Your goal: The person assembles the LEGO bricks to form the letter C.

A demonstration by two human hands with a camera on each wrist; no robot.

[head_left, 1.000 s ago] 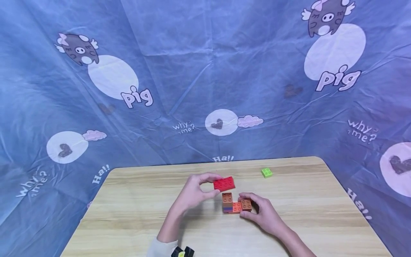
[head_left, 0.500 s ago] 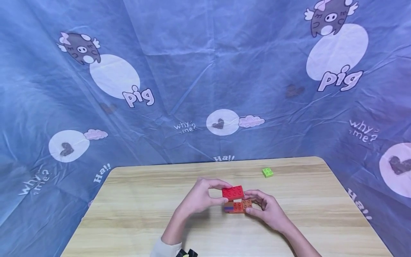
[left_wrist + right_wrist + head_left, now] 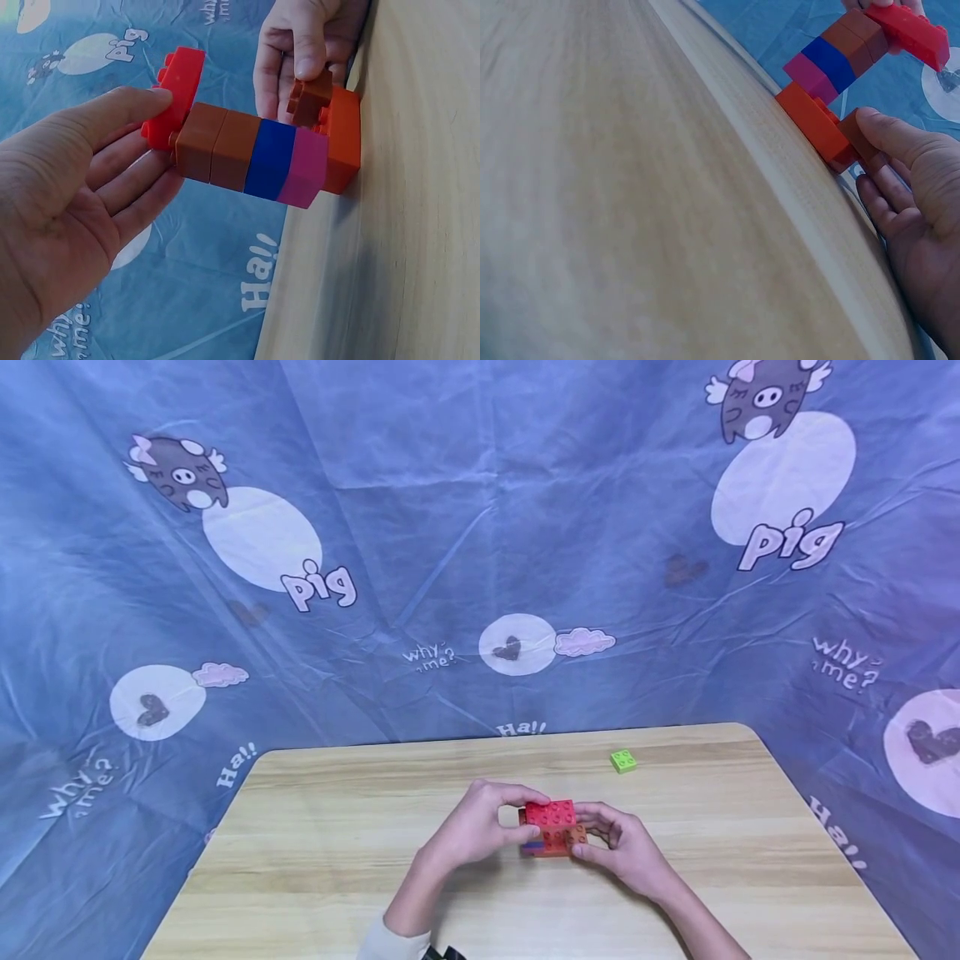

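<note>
My left hand (image 3: 483,827) pinches a red toy building brick (image 3: 551,812) between thumb and fingers, right at the top of a brick column. In the left wrist view the column runs from two brown bricks (image 3: 217,146) through a blue brick (image 3: 270,157) to a pink brick (image 3: 304,169), standing on an orange base brick (image 3: 345,142). A stud of the top brown brick shows beside the red brick. At the base's other end my right hand (image 3: 626,843) pinches a small brown brick (image 3: 859,136). From the head view, the red brick hides most of the column's top.
A lime green brick (image 3: 622,761) lies toward the back of the wooden table (image 3: 337,877). Behind the table hangs a blue cloth (image 3: 420,568) with printed pigs and words. The table's back edge runs close behind the bricks in the wrist views.
My left hand has carried the red brick right and toward me, from behind the column to over its top. My right hand stays at the small brown brick, shifting slightly.
</note>
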